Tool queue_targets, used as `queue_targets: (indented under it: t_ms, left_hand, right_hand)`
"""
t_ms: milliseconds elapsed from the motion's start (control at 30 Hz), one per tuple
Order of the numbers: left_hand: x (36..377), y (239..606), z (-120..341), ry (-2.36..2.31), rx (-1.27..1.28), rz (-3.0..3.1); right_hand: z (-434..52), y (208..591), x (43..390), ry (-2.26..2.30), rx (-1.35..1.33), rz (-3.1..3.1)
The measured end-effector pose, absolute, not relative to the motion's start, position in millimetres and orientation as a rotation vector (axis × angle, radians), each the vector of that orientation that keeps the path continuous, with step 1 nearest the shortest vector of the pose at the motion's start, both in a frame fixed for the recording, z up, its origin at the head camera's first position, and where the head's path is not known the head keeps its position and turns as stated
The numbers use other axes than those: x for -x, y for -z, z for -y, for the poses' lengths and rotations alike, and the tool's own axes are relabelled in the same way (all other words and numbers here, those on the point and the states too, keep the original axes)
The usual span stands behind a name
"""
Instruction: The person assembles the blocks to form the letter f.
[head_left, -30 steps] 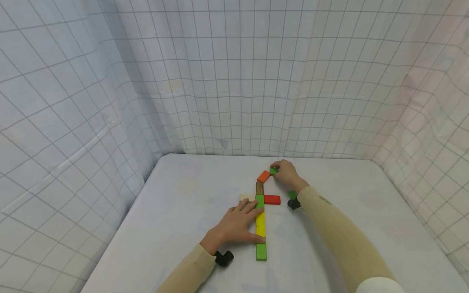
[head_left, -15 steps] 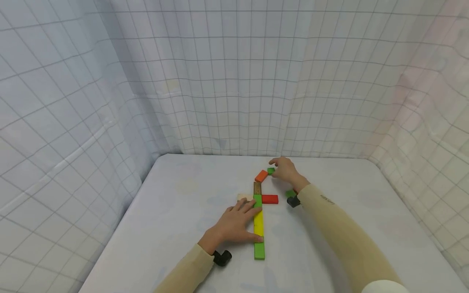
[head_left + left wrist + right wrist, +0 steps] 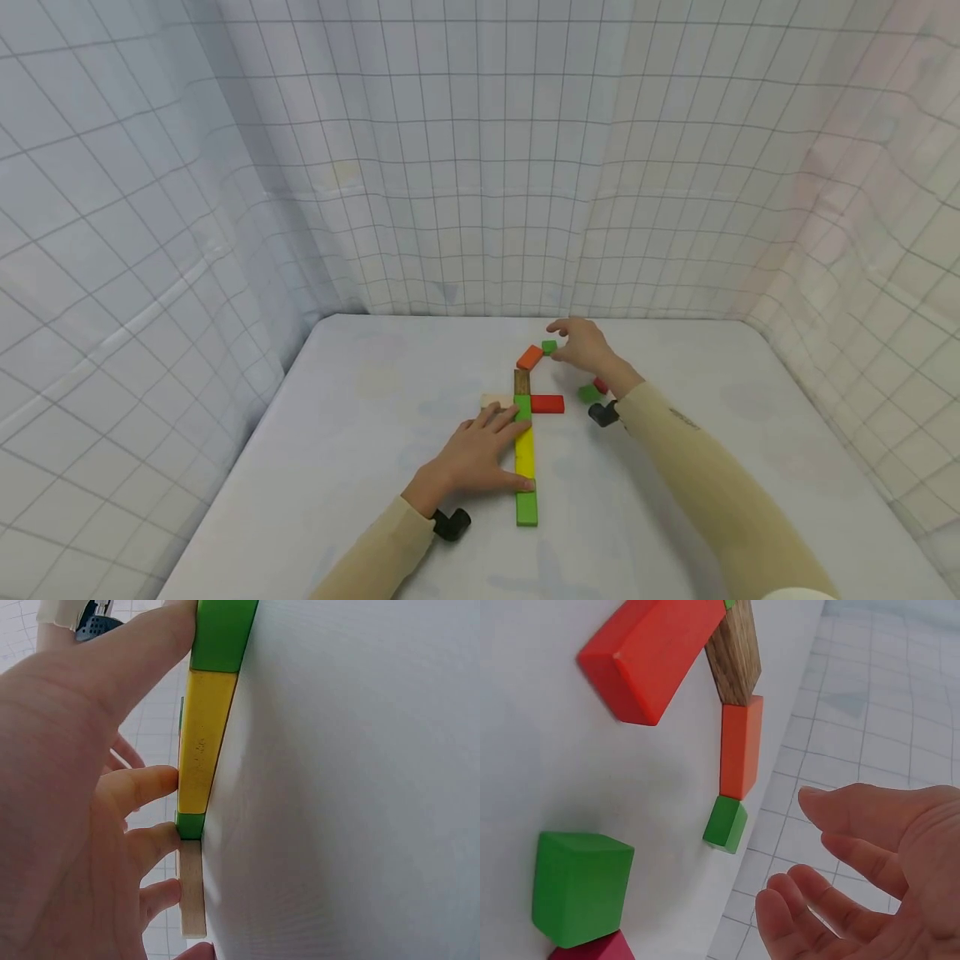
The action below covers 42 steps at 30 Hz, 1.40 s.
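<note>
A row of wooden blocks lies on the table: a green block (image 3: 527, 508) nearest me, a yellow block (image 3: 524, 458), another green one, then a dark wood-grain block (image 3: 522, 382). From its far end an orange block (image 3: 529, 357) angles right, meeting a small green block (image 3: 550, 347). My left hand (image 3: 474, 457) rests with spread fingers on the row, its thumb on the nearest green block and other fingertips reaching the pale block (image 3: 193, 889). My right hand (image 3: 585, 344) hovers beside the small green block, fingers loosely bent and holding nothing; the right wrist view shows a gap between them.
A red block (image 3: 548, 404) sticks out right of the row, opposite the pale one. Farther right, a separate green block (image 3: 581, 889) touches a crimson block (image 3: 596, 949). Gridded white curtains (image 3: 480, 167) hang behind the table and at both sides.
My right hand has let go of the small green block, which stays at the orange block's end, and its fingers have spread. The left hand keeps its place on the row.
</note>
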<state>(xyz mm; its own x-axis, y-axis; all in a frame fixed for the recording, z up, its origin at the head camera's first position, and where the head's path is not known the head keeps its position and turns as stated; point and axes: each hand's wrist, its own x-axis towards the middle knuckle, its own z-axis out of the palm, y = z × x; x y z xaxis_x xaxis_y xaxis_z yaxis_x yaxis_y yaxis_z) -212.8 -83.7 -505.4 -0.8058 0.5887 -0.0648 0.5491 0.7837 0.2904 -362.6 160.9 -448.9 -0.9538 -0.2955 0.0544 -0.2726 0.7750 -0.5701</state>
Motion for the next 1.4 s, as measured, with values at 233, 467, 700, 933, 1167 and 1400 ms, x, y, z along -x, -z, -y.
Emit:
queue_targets:
  t_ms: [233,467,700,933,1167,1400]
  left_hand:
    - [213,505,84,-0.393,-0.91,-2.818]
    - [213,505,84,-0.399,-0.899,-2.821]
    - [209,502,84,-0.416,-0.891,-2.815]
    - [208,501,86,-0.427,-0.889,-2.818]
    - [208,502,88,-0.441,-0.89,-2.818]
    - [209,504,87,-0.441,-0.906,-2.816]
  right_hand:
    - [-167,447,353,0.98,0.47,-2.93]
    - [-173,451,341,1.056,0.448,-2.939]
    - [-180,458,327,1.123,0.396,-2.926]
    - [-185,464,315,1.141,0.334,-2.908]
    - [-192,472,305,1.172,0.333,-2.916]
    - [-201,487,295,1.147,0.314,-2.922]
